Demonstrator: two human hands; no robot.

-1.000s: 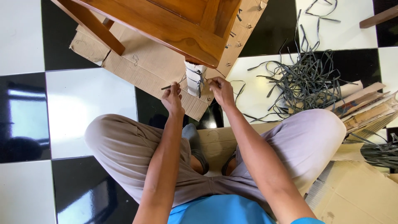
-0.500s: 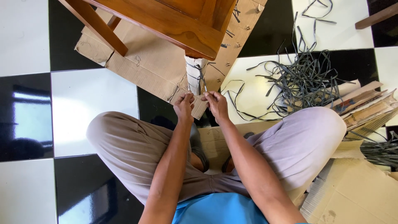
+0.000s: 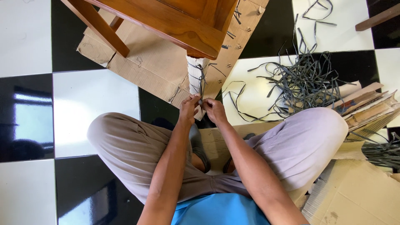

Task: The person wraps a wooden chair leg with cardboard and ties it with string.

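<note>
Having dropped together from a second ago, left hand (image 3: 189,107) and right hand (image 3: 213,109) pinch the dark strap (image 3: 202,85) in a closed grip below the wrapped leg (image 3: 196,77).

Both arms reach forward from the bottom of the view, bare from the elbow down, converging to a narrow V. The left hand (image 3: 189,109) sits with knuckles up, fingers curled in and pinched tight at the tips. The right hand (image 3: 214,110) is just beside it, wrist angled slightly inward, fingers bent and closed too. Fingertips of the two hands meet, almost touching. Legs are folded cross-legged beneath the forearms, knees spread wide.
</note>
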